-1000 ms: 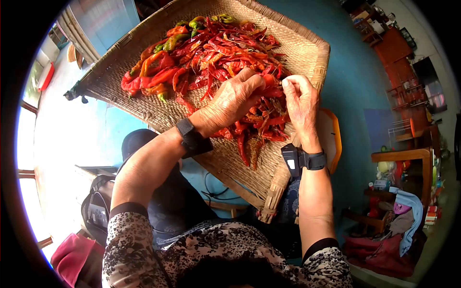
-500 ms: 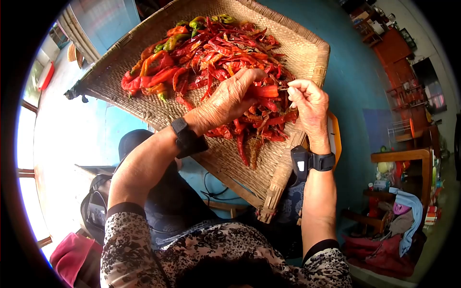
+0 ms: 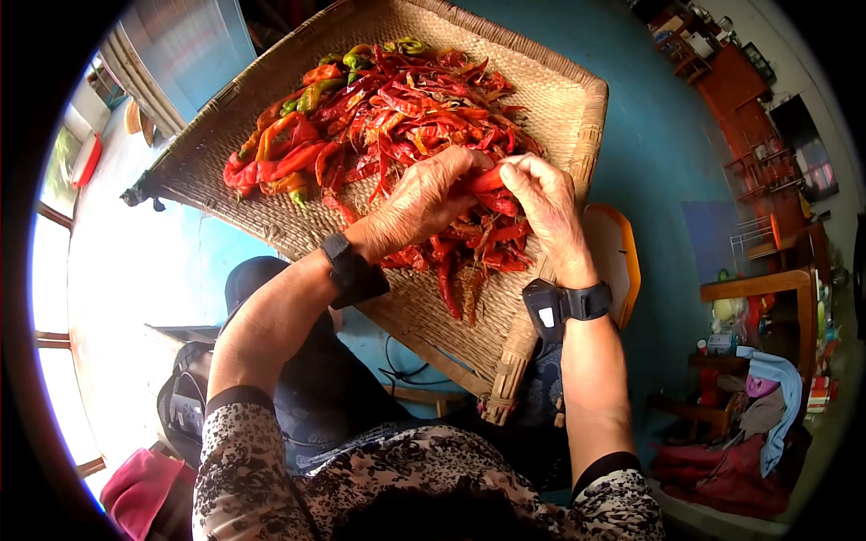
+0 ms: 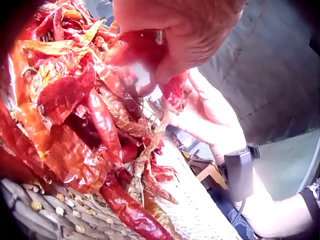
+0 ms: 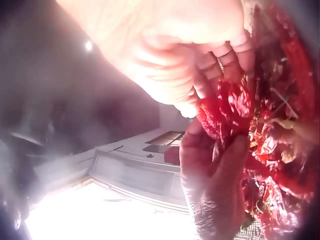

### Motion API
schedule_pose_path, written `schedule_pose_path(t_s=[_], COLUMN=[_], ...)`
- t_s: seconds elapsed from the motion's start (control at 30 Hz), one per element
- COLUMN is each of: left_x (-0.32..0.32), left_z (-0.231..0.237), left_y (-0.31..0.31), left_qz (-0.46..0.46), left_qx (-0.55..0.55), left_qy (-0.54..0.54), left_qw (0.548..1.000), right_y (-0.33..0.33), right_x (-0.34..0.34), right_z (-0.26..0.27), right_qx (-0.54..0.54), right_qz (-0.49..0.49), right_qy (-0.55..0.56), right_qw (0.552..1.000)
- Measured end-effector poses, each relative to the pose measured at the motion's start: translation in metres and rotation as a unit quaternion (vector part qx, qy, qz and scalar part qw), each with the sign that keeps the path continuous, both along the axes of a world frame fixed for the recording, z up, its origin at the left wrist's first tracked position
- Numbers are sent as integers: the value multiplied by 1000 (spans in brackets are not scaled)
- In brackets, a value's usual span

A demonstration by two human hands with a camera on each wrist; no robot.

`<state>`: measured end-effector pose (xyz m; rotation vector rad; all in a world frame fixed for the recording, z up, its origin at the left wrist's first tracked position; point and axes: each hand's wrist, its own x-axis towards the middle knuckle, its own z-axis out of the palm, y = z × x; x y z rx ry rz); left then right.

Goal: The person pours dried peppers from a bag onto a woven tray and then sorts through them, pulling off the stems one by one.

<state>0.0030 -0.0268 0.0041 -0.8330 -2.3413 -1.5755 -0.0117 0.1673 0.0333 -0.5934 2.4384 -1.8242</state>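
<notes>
A red chili pepper is held between the two hands, above the right part of the chili pile. My left hand grips its body, with part of the pepper hidden behind the fingers. At the pepper's right end, the thumb and fingers of my right hand pinch it. From the right wrist view, the wrinkled red pepper shows between the fingertips of both hands. Beneath them, a heap of dried red chilies covers much of a woven tray. Fresher red and green peppers lie at its left.
The tray rests over the person's lap, its bound corner toward the body. An orange-rimmed container stands beside the tray's right edge. A wooden chair with clothes is farther right. Loose seeds lie on the weave.
Half a second ago my right hand had drawn away to the right, pinching a thin stem by the pepper's end. Now it is back to the left, on the pepper in my left hand.
</notes>
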Motion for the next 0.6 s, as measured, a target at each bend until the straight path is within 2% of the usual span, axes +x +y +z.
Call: schedule_pose_path(t_s=[0.1, 0.27, 0.3, 0.37, 0.43, 0.5, 0.53, 0.57, 0.6], left_x=[-1, -4, -3, -4, -6, -1, 1, 2, -1], left_z=[1, -1, -2, -5, -11, -6, -2, 0, -11], left_y=[-1, -7, -9, -16, -19, -18, -16, -15, -14], left_qz=[1, 61, 85, 94, 101, 105, 98, 90, 111], left_qx=[4, -21, -21, -45, -88, -102, -158, -213, -252], left_qy=[26, 24, 41, 14, 76, 62, 49, 35, 123], left_qw=[1000, 998, 995, 994, 988, 987, 981, 972, 953], right_y=[-8, -13, -13, -1, 24, 50, 64, 79, 90], right_x=[-3, -2, -1, 0, -6, -13, -18, -17, -13], right_z=[1, 8, 10, 19, 21, 20, 20, 21, 23], right_qx=[-45, -143, -194, -213, -150, -85, -37, -17, 49], right_qz=[-2, -38, -55, -108, -183, -267, -306, -327, -372], right_qy=[24, 64, 68, 87, 147, 227, 297, 305, 313], right_qw=[999, 987, 977, 967, 960, 933, 904, 894, 872])
